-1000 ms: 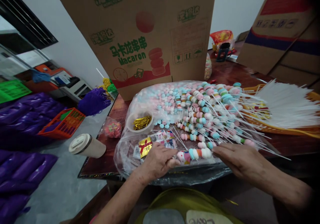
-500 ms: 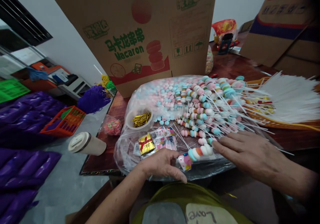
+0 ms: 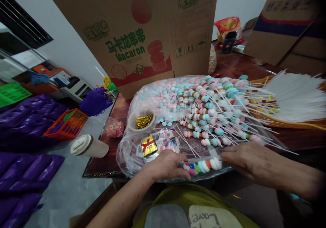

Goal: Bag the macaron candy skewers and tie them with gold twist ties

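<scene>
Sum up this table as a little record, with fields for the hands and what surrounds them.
Left hand: at the patterned end of a candy skewer; grip unclear
Right hand: near its other end
Behind: skewer heap
Pale bowl: gold strips
Orange basket: white sticks
Lidded cup: at the left edge of the table
Cardboard box: marked "Macaron"

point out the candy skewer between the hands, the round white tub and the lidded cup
Candy skewer (image 3: pixel 203 166): head view, middle of its candies
Round white tub (image 3: pixel 140 130): head view, near wall
Lidded cup (image 3: pixel 96 147): head view, side of its body
</scene>
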Available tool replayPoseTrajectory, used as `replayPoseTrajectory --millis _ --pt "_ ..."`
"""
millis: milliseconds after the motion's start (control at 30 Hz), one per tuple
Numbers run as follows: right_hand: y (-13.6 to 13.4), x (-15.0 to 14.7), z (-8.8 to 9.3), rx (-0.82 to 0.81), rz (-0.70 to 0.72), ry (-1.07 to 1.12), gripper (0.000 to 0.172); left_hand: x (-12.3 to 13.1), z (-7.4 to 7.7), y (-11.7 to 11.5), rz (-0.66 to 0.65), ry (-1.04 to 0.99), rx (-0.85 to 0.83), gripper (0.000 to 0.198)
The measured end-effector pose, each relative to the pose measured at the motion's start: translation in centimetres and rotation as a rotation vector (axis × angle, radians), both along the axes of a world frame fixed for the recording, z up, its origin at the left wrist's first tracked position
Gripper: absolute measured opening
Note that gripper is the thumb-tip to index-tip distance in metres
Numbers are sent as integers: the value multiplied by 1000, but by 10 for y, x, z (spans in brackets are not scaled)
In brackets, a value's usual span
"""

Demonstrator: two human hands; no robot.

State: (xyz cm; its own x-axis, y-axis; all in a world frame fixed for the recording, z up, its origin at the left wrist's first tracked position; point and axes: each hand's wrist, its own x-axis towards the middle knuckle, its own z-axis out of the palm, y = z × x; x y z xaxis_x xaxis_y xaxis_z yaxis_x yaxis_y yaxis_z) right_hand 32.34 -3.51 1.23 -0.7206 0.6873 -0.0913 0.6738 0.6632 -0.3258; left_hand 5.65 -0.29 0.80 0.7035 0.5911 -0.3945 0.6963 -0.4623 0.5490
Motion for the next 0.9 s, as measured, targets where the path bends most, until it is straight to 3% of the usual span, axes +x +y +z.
replayPoseTrajectory --millis 100,233,367,467,667,900 --pt "-1 1 7 71 6 7 20 1 2 1 47 -51 -253 52" --pt "-3 4 11 255 -29 56 20 3 0 0 97 -135 -356 59" --pt "-6 4 5 152 6 148 19 9 -1 -2 107 -143 -225 66" --pt "-6 -1 -3 25 -14 177 19 15 -1 -2 34 -51 -101 58" --pt "-1 1 -10 14 -45 166 20 15 -9 -2 24 35 13 62" --pt "-4 -8 -2 36 58 155 20 23 -3 -2 59 -183 -397 70"
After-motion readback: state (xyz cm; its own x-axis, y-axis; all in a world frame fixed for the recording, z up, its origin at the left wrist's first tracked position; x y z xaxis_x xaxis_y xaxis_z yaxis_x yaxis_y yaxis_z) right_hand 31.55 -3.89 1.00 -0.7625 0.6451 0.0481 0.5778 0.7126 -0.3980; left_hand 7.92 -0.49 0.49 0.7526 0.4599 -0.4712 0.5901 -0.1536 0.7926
